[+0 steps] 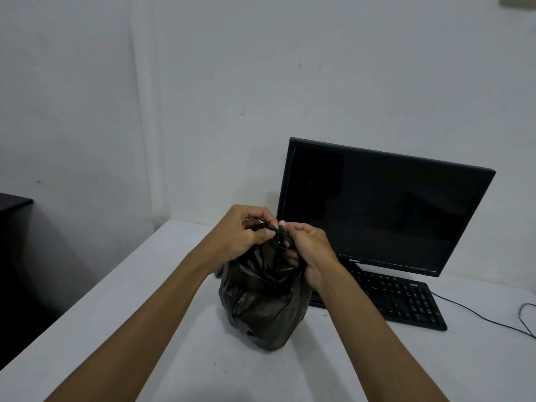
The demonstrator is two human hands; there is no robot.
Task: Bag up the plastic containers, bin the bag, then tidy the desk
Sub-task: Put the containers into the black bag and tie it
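Note:
A full black plastic bag (262,306) stands on the white desk (145,300), just left of the keyboard. Its top is gathered into twisted handles. My left hand (242,232) pinches one twisted handle from the left. My right hand (309,250) grips the other handle from the right. Both hands meet above the bag's neck, fingers closed on the plastic. What the bag holds is hidden; no plastic containers show.
A black monitor (383,210) with a dark screen stands at the back right. A black keyboard (400,300) lies in front of it, its cable (478,314) trailing right. A dark piece of furniture (14,204) sits beyond the desk's left edge.

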